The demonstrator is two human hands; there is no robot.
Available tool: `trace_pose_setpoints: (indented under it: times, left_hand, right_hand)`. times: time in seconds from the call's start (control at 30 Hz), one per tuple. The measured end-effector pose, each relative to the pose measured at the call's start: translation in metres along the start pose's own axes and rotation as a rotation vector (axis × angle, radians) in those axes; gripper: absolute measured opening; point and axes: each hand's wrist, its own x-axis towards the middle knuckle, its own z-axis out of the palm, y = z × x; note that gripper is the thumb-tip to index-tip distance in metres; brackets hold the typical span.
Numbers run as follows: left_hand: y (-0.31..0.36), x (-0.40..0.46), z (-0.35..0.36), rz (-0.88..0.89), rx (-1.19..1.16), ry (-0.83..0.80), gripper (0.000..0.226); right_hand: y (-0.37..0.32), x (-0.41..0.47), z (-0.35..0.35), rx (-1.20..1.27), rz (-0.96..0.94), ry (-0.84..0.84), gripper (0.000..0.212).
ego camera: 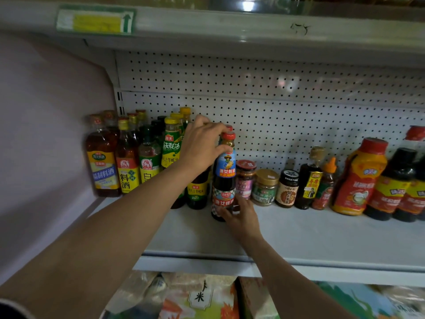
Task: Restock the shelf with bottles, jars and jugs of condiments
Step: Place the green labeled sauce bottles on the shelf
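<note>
Nearest my camera, below the shelf lip, I see bagged goods (197, 295) on the lower tier, one bag printed with a black character. Above them runs the white shelf (322, 236), its front part bare.

My right hand (241, 216) reaches in low and grips the bottle (224, 180) near its base, fingers curled round the checked lower label. My left hand (202, 146) comes over from the left and holds the same bottle at the neck, thumb and fingers wrapped just under the red cap. The bottle is dark, with a blue upper label, and stands upright with its base at the shelf surface; I cannot tell whether it is fully set down. It sits between the green-label bottles (171, 148) on its left and a small red-lid jar (245, 178) on its right, touching or almost touching both.

Further right along the row stand a gold-lid jar (264, 187), a black-lid jar (287, 188), a slim dark bottle (308, 178), an orange-cap bottle (325, 185), a big red squeeze bottle (358, 178) and dark yellow-label bottles (391, 185). At the far left, cooking wine bottles (102, 157) stand in rows against the side wall.

Behind everything is the white pegboard (276, 100); overhead, the upper shelf edge carries a yellow price tag (95, 20).
</note>
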Motion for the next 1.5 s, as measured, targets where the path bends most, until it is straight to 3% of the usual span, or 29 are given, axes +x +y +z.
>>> trace_pose_setpoints:
  times: [0.27,0.57,1.5]
  left_hand:
    - [0.005,0.002,-0.003,-0.065,-0.026,-0.046,0.046]
    - [0.006,0.008,0.001,-0.109,0.014,-0.072,0.044]
    - [0.001,0.02,0.021,-0.01,0.114,0.095,0.043]
  right_hand:
    - [0.0,0.005,0.001,0.08,0.008,-0.063,0.055]
    - [0.0,0.014,0.006,0.011,0.045,-0.131,0.059]
    - [0.003,0.041,0.016,-0.129,0.083,-0.093,0.054]
